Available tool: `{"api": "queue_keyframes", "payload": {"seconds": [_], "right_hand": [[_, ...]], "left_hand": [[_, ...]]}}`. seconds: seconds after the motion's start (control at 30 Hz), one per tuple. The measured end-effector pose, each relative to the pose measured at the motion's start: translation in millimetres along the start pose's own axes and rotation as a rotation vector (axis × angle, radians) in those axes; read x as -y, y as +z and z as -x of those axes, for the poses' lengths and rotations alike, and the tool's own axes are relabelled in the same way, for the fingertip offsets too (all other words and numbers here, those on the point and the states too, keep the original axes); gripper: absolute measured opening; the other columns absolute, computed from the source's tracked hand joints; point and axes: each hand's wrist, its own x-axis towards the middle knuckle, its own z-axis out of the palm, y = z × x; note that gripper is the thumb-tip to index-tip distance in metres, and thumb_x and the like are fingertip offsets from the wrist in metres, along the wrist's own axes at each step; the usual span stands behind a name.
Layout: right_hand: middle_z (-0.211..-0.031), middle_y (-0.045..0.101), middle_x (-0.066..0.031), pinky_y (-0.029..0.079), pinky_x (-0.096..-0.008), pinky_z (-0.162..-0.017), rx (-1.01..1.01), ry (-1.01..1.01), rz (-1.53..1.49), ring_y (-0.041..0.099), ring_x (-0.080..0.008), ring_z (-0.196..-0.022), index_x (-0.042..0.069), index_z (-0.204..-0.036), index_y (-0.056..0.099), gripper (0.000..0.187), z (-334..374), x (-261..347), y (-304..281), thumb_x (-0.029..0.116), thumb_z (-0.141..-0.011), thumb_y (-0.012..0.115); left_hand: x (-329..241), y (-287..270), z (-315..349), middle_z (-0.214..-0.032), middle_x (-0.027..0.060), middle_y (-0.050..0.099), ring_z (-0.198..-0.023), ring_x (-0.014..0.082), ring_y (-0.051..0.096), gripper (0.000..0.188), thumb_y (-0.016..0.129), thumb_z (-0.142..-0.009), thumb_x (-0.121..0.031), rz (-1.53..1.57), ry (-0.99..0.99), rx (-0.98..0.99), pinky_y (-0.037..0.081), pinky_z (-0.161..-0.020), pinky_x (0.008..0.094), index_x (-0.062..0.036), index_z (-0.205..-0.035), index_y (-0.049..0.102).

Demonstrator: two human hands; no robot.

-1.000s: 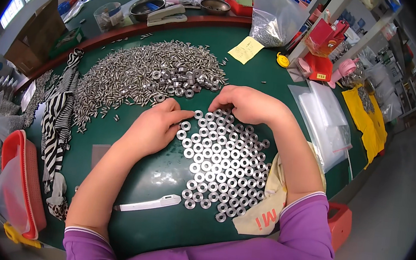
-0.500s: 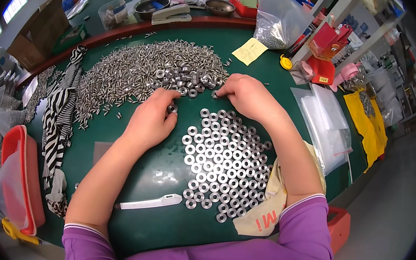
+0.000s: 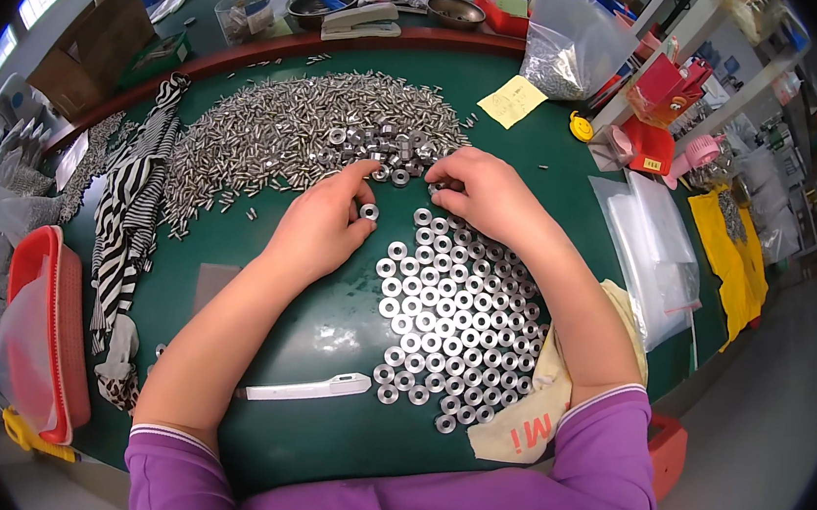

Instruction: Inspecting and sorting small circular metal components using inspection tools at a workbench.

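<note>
My left hand is closed around a small metal ring, which shows between thumb and fingers. Its index finger reaches to the edge of a heap of loose metal rings. On the other side of that heap, my right hand pinches another ring, mostly covered by the fingertips. Below both hands, many silver rings lie flat, side by side in a single layer on the green table. Behind the loose rings spreads a wide pile of small metal pins.
A white utility knife lies near my left forearm. Striped cloth and a red basket are at left. A beige cloth, plastic bags and a yellow note are at right. A raised rim borders the back.
The whole view has shifted slightly right. My right fingers have drawn together on a ring at the heap's edge. The ring at my left hand shows more fully between thumb and fingers.
</note>
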Motion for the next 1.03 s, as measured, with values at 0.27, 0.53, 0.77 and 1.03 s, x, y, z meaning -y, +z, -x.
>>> {"api": "queue_keyframes", "payload": {"seconds": [0.27, 0.53, 0.77, 1.03], "right_hand": [[-0.093, 0.061, -0.0053, 0.051, -0.0267, -0.074, -0.103, -0.083, -0.258, 0.062, -0.0139, -0.079, 0.005, -0.102, 0.065, 0.026, 6.6, 59.8, -12.8, 0.005, -0.076, 0.072], [-0.100, 0.064, -0.0056, 0.052, -0.0284, -0.081, -0.066, -0.125, -0.339, 0.062, -0.0145, -0.087, 0.007, -0.116, 0.055, 0.041, 9.2, 130.2, 6.1, 0.003, -0.078, 0.069], [-0.096, 0.065, -0.0073, 0.050, -0.0381, -0.083, -0.054, -0.376, -0.172, 0.061, -0.0264, -0.095, 0.008, -0.109, 0.056, 0.034, 0.7, 193.6, 59.2, 0.008, -0.077, 0.067], [-0.090, 0.066, -0.0039, 0.044, -0.0409, -0.087, 0.048, -0.505, 0.179, 0.058, -0.0270, -0.095, 0.013, -0.103, 0.060, 0.031, -21.3, 248.9, 134.5, 0.009, -0.073, 0.067]], "left_hand": [[-25.2, -31.1, 9.9, -0.099, 0.0054, 0.062, -0.078, 0.0168, 0.057, 0.072, 0.066, -0.074, 0.003, -0.015, 0.125, -0.188, 0.050, -0.075, 0.0310, -0.0071, -0.140, 0.038], [-31.1, -101.8, 73.3, -0.096, 0.0050, 0.062, -0.078, 0.0177, 0.056, 0.077, 0.065, -0.072, 0.004, -0.141, 0.078, -0.325, 0.049, -0.076, 0.0309, -0.0092, -0.142, 0.036], [20.1, -154.3, 177.7, -0.095, 0.0065, 0.063, -0.076, 0.0152, 0.057, 0.077, 0.063, -0.073, 0.006, -0.084, -0.214, -0.401, 0.049, -0.074, 0.0290, -0.0051, -0.142, 0.033], [68.8, -144.0, 199.8, -0.099, 0.0104, 0.065, -0.079, 0.0219, 0.063, 0.077, 0.063, -0.071, 0.005, -0.160, -0.217, -0.123, 0.051, -0.078, 0.0347, -0.0065, -0.142, 0.035]]}}
